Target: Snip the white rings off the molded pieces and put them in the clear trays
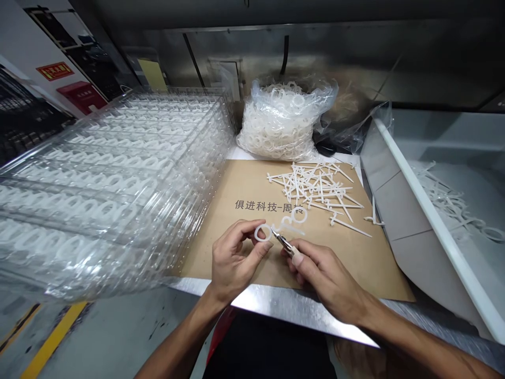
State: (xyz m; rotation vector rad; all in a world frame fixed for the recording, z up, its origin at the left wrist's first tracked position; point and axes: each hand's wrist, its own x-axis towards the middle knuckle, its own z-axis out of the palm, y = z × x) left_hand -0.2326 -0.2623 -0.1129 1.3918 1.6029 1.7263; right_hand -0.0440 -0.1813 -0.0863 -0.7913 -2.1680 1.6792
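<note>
My left hand [232,258] pinches a small white plastic ring [262,232] between thumb and fingertips, above a brown cardboard sheet [240,184]. My right hand [319,271] grips small metal side cutters [282,243], and their tips are at the ring's right side. Just beyond the tips, a white plastic piece with rings [290,222] lies on the cardboard. A loose pile of white plastic runners [315,187] lies farther back on the sheet, beyond both hands.
Stacked clear plastic trays of white rings [110,179] rise at the left. A clear bag of white rings [280,121] stands behind the cardboard. A grey bin [445,200] with white runners is at the right. The steel table's front edge [300,310] runs below my hands.
</note>
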